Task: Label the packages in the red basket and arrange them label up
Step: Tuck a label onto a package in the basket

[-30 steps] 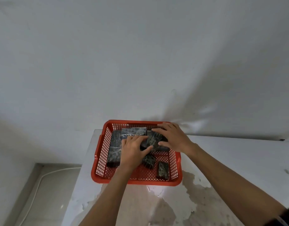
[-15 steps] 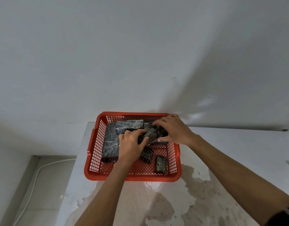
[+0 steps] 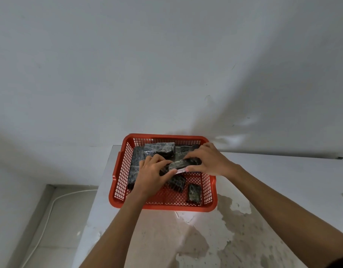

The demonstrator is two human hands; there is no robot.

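Both hands worked over the red perforated plastic basket (image 3: 163,202), which sat on the worn white table (image 3: 263,219) against the wall. The left hand (image 3: 150,176) and the right hand (image 3: 207,161) were each curled closed around opposite ends of one dark, film-wrapped oblong package (image 3: 181,164), held tilted just above the basket floor. A pale sliver at its lower edge might have been a label; that was unclear. Other dark wrapped packages (image 3: 160,149) lay at the basket's far side, and a small one (image 3: 194,192) near its front right corner. The slick film could slip, or a label could crease or land face down.
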